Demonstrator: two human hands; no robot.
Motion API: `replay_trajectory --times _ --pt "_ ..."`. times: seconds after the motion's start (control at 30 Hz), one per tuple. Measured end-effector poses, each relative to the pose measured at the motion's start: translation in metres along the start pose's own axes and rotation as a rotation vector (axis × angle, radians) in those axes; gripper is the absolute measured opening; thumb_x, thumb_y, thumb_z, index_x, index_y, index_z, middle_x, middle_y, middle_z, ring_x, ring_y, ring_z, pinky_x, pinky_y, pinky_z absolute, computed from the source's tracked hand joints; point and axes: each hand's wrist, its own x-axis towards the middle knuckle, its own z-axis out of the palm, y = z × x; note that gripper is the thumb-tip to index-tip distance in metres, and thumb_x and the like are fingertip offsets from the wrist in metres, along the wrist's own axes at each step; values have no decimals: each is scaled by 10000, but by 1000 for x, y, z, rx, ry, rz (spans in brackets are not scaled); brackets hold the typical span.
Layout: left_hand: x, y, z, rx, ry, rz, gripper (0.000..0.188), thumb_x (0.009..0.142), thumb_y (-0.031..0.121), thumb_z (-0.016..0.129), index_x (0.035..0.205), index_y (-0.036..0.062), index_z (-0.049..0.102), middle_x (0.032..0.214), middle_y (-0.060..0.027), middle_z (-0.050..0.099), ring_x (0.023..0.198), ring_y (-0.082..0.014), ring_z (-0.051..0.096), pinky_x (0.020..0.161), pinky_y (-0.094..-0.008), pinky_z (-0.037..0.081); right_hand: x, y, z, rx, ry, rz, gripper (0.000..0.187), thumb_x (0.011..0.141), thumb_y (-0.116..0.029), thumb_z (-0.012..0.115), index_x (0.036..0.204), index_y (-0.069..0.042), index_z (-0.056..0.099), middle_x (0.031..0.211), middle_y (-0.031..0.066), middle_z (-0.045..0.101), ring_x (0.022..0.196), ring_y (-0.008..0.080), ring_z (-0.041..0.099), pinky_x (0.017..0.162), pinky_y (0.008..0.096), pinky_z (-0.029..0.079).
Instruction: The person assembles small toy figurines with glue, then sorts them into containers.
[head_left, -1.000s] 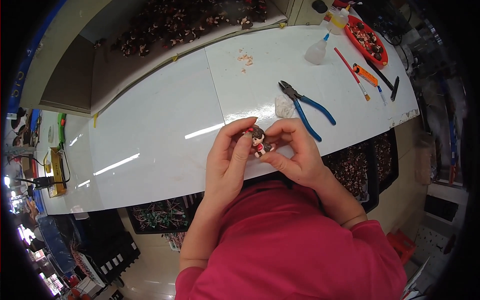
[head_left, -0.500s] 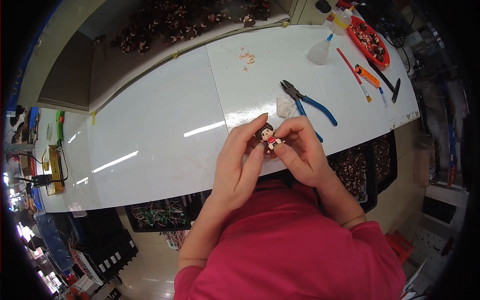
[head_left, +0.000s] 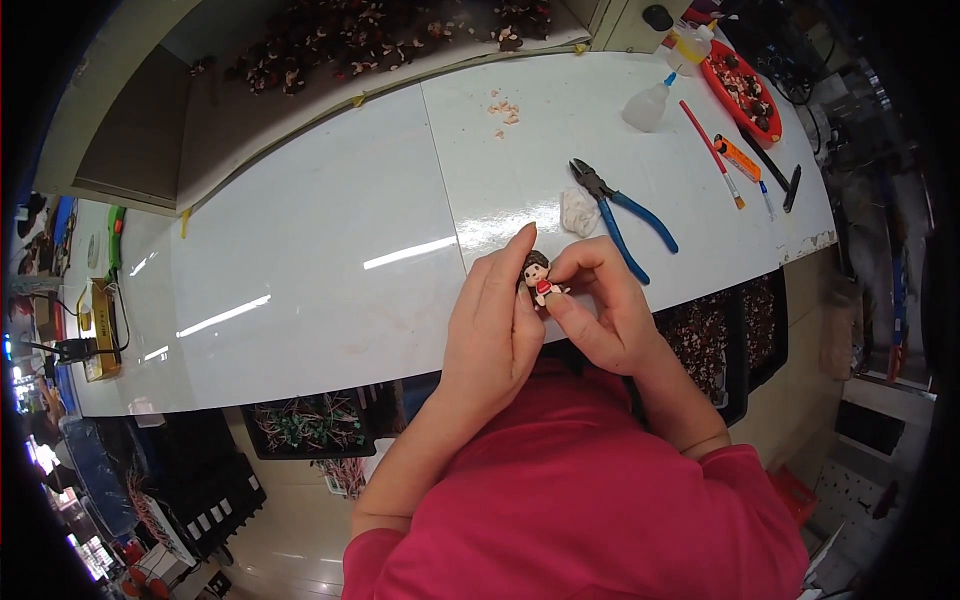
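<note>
Between both hands, over the near edge of the white table, is a small doll figurine (head_left: 541,276) with dark brown hair, a pale face and a red top. My left hand (head_left: 493,315) wraps its fingers and thumb around the figurine's left side and hides part of it. On the other side, the thumb and fingertips of my right hand (head_left: 600,300) pinch the figurine by its arm and lower body. Just beyond the right hand lie blue-handled cutting pliers (head_left: 620,215), jaws pointing away, beside a crumpled white tissue (head_left: 578,213).
Pale scraps (head_left: 505,112) lie farther back on the table (head_left: 320,220). To the right are a squeeze bottle (head_left: 648,105), a red brush (head_left: 708,145), an orange tube (head_left: 737,157) and a red basket (head_left: 765,125) of parts. A shelf (head_left: 330,115) heaped with figurines overhangs the back.
My left hand has turned, its thumb now closer against the figurine and covering more of its left side. The right hand keeps its pinch. The whole view has shifted slightly.
</note>
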Motion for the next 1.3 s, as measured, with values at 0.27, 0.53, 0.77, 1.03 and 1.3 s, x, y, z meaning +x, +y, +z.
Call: replay_trajectory --times 0.27,0.53,0.77,1.03,1.3 --pt "-2 -2 1 20 13 -11 431 860 -30 369 1282 -29 455 1066 -162 542 926 -243 560 827 -319 454 0 3 3 -32 6 -21 209 885 -73 558 1042 -7 436 964 77 532 860 121 562 795 270 474" --pt "-1 -2 -1 -20 13 2 450 849 -25 443 1299 -21 435 1013 -174 536 878 -278 556 774 -342 462 -1 5 3 -3 11 -19 198 895 -68 553 1045 -4 439 957 74 535 849 114 570 789 260 473" --pt "3 4 -3 -241 -31 -72 454 870 56 532 1307 -4 427 1014 -144 526 876 -244 541 805 -341 450 -1 8 -2 3 -1 -60 213 928 -100 534 1087 8 441 1018 97 562 928 137 594 822 262 470" --pt "-1 0 -5 -292 -63 -114 465 835 200 679 1224 34 485 1013 -109 532 862 -204 562 748 -290 477 -5 -3 -3 44 -43 -38 172 957 -69 445 1106 16 445 1030 112 593 979 155 597 839 262 466" --pt "-4 5 2 -332 -61 -164 456 805 148 712 1190 27 499 1037 -93 543 857 -171 573 729 -267 485 -8 -9 -10 -95 -30 -73 143 960 -87 432 1068 -12 489 1005 98 600 889 142 595 789 260 471"
